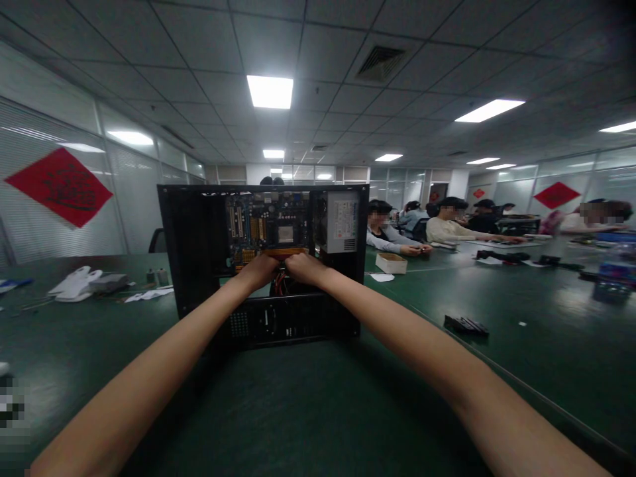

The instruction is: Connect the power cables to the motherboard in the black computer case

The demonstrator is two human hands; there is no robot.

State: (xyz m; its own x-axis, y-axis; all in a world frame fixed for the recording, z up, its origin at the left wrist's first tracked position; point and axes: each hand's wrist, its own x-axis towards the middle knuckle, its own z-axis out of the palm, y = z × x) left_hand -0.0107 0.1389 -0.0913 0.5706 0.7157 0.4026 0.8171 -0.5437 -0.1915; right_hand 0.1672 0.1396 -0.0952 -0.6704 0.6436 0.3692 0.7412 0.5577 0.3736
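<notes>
A black computer case stands open toward me on the green table. Inside it is a motherboard with several light and yellow slots and a square socket. A silver power supply sits at the upper right. Both my left hand and my right hand reach into the case, close together at the board's lower edge by a yellow-orange strip. Their fingers are curled closed; whatever they pinch is hidden. Just below my hands lie dark and red cables.
A white plastic bag and a grey box lie left of the case. To the right are a small cardboard box, a paper sheet and a black part. Several people sit along the table's right side.
</notes>
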